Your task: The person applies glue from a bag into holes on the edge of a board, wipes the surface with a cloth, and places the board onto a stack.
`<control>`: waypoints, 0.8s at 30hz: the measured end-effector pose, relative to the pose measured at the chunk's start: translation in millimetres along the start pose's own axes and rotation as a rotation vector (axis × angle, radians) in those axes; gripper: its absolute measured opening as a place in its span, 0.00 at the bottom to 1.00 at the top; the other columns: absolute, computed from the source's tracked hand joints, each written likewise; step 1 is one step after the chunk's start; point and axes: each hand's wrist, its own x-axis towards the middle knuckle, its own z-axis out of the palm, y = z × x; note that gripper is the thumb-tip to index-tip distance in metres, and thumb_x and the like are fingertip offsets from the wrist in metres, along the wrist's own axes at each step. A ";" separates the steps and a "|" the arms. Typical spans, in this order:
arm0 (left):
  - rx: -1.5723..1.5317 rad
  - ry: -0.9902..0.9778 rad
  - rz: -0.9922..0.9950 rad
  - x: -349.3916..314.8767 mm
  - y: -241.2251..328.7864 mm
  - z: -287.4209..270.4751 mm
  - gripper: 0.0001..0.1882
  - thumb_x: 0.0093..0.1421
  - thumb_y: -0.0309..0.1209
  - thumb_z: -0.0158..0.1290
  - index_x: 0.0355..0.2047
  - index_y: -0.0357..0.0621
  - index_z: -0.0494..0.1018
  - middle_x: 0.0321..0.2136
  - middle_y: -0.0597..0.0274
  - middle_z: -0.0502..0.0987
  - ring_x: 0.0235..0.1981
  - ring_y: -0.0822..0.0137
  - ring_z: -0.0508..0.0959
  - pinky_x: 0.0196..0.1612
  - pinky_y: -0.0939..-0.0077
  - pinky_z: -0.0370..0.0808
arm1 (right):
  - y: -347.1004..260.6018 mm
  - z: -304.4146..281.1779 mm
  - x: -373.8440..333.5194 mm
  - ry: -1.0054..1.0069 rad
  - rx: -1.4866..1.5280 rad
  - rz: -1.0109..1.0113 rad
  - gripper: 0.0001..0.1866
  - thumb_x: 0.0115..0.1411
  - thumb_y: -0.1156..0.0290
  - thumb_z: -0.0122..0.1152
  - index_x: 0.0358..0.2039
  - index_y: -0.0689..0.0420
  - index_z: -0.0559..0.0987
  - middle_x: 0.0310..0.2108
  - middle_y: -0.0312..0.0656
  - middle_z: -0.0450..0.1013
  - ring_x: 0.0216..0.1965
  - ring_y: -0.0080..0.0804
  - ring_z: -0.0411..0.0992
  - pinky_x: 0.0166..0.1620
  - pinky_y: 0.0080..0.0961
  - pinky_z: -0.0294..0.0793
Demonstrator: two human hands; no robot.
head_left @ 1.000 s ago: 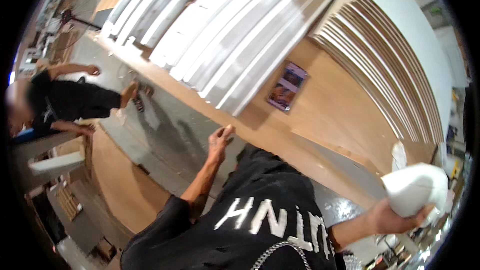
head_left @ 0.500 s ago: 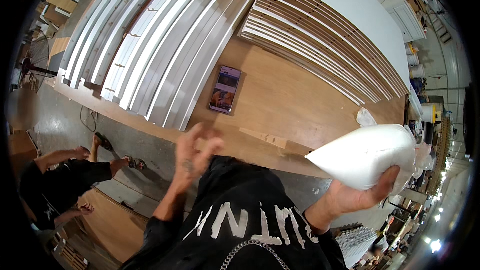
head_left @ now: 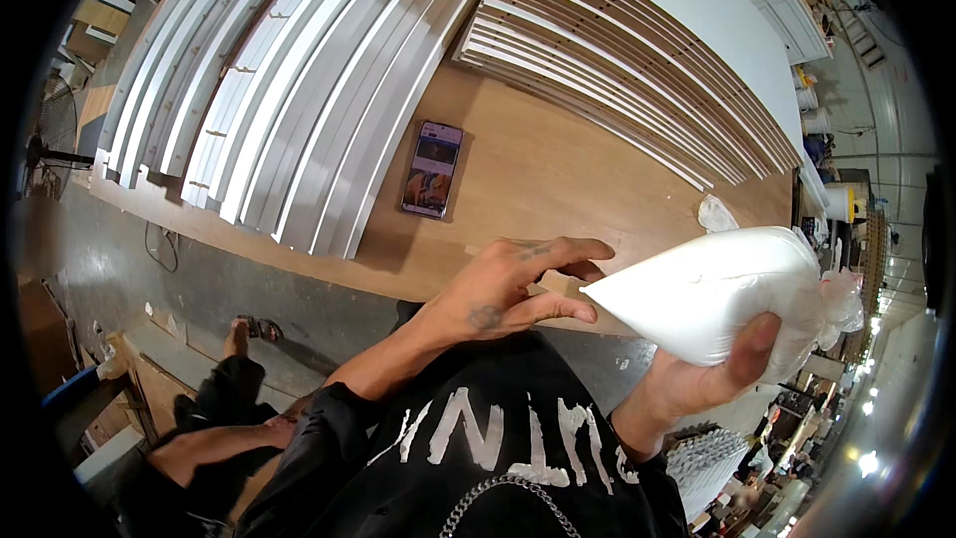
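A cone-shaped plastic bag full of white paste, like a piping bag (head_left: 712, 284), lies in my right hand (head_left: 722, 374), whose fingers wrap its underside with the thumb up its near side. Its pointed tip aims left, and the gathered clear end sticks out at the right. My left hand (head_left: 518, 289) is just left of the tip, thumb and fingers apart with nothing between them. Whether a fingertip touches the bag I cannot tell. Behind that hand a wooden strip (head_left: 565, 284) on the table is partly hidden.
Long white and grey boards (head_left: 329, 169) cover the left of the wooden table (head_left: 528, 179). Slatted white-edged panels (head_left: 617, 70) are stacked at the back right. A phone (head_left: 432, 168) and a crumpled white wad (head_left: 715, 213) lie on the tabletop. Another person's arm (head_left: 214, 443) shows at lower left.
My left hand has moved right, toward the bag's tip, and its fingers are spread. The bag has shifted slightly left and up in view. The other person has moved nearer to me.
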 end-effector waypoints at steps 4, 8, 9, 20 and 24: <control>0.000 0.002 0.008 0.0 -1.3 0.3 0.29 0.54 0.48 0.58 0.51 0.42 0.70 0.38 0.53 0.81 0.38 0.56 0.82 0.36 0.67 0.77 | -6.1 15.6 -0.6 0.105 0.082 0.035 0.20 0.63 0.57 0.45 0.38 0.63 0.74 0.45 0.55 0.69 0.42 0.44 0.73 0.64 0.51 0.53; -0.005 -0.001 -0.008 0.2 -3.8 0.0 0.29 0.54 0.49 0.57 0.50 0.42 0.70 0.38 0.54 0.81 0.38 0.56 0.82 0.37 0.67 0.77 | -1.9 13.7 4.0 0.016 -0.085 -0.088 0.17 0.62 0.57 0.45 0.32 0.58 0.74 0.30 0.46 0.74 0.39 0.39 0.74 0.69 0.51 0.33; -0.005 -0.006 -0.010 0.4 -5.0 -0.5 0.29 0.54 0.49 0.57 0.50 0.42 0.70 0.38 0.54 0.81 0.38 0.56 0.82 0.37 0.68 0.78 | -4.0 12.4 6.4 -0.030 -0.122 -0.109 0.17 0.62 0.57 0.45 0.32 0.57 0.74 0.28 0.44 0.74 0.38 0.38 0.74 0.69 0.51 0.28; -0.002 0.002 -0.045 4.5 4.3 -1.4 0.27 0.53 0.45 0.60 0.49 0.41 0.72 0.37 0.54 0.81 0.39 0.59 0.82 0.38 0.69 0.78 | 1.2 -9.6 3.3 -0.074 -0.123 -0.026 0.16 0.61 0.58 0.48 0.32 0.58 0.76 0.43 0.52 0.71 0.50 0.44 0.68 0.69 0.50 0.25; -0.020 0.019 -0.040 5.7 5.1 0.1 0.27 0.53 0.43 0.61 0.48 0.40 0.72 0.37 0.54 0.81 0.41 0.59 0.82 0.40 0.69 0.78 | 7.0 -14.0 5.6 -0.031 -0.049 0.003 0.15 0.59 0.59 0.51 0.33 0.59 0.76 0.50 0.58 0.67 0.55 0.45 0.66 0.69 0.50 0.30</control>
